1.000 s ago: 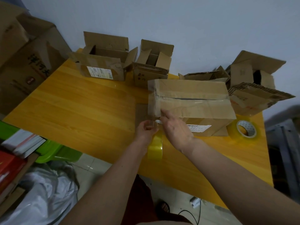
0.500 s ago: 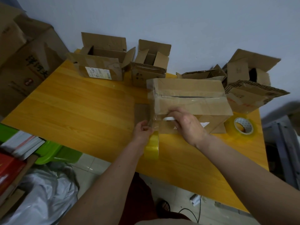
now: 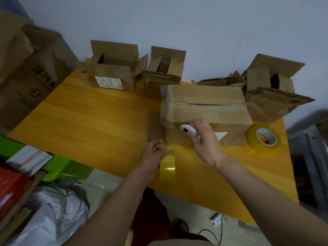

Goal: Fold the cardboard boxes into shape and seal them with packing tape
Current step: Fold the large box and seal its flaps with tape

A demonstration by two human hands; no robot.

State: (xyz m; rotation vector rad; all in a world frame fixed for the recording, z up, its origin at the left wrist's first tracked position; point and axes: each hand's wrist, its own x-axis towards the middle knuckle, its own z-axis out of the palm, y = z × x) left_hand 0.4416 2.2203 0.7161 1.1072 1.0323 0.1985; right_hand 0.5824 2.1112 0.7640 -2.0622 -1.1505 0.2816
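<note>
Nearest, the left hand (image 3: 154, 152) pinches the loose end of a yellowish tape roll (image 3: 167, 169) that hangs at the near edge of the yellow wooden desk (image 3: 85, 119), fingers curled around the tape where it leaves the roll. Just right of it and a little farther, the right hand (image 3: 205, 139) grips a small white cutter (image 3: 187, 130) with a dark round spot on it, its white tip pointing left against the near side of the closed cardboard box (image 3: 205, 107). That box sits in the middle of the desk, right of centre, its top flaps shut and a strip of clear tape running along the seam and down over its left end toward the left hand. A flat piece of cardboard (image 3: 156, 127) lies on the desk touching the box's left side. To the right of the box, a second tape roll (image 3: 265, 137) lies flat on the desk, just beside the box's near right corner. Farther back, along the wall, stand open boxes: a wide one with a white label (image 3: 110, 75) at far left, a smaller one (image 3: 163, 77) beside it, a crushed one (image 3: 221, 80) behind the closed box, and a tilted one (image 3: 271, 91) at far right. Off the desk at the left stands a large printed carton (image 3: 30, 77).
</note>
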